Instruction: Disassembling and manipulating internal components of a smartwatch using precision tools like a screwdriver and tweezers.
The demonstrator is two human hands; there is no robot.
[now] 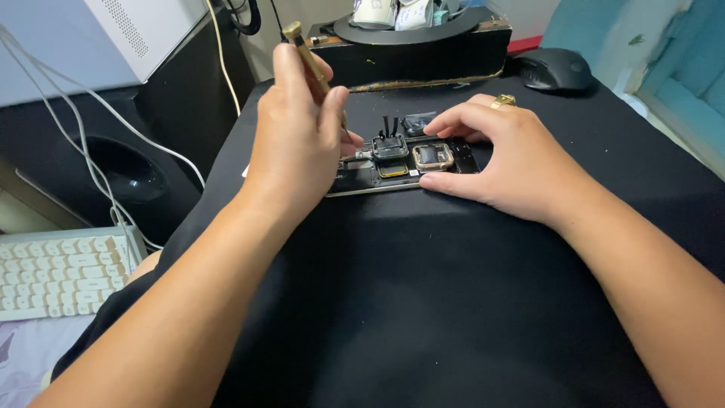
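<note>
An opened phone [400, 168] with exposed camera modules and inner parts lies on a black cloth-covered surface [423, 287]. My left hand [298, 140] grips a thin brass-coloured screwdriver [302, 47], handle up, its tip hidden behind my fingers at the phone's left part. My right hand [510, 162], with a gold ring on one finger, rests on the phone's right end, thumb against its near edge and fingers curled over the far edge.
A black box [423, 53] with a round tray of small items stands behind the phone. A black mouse [555, 69] sits at the back right. A white keyboard [60, 272], white cables and a white case are at the left.
</note>
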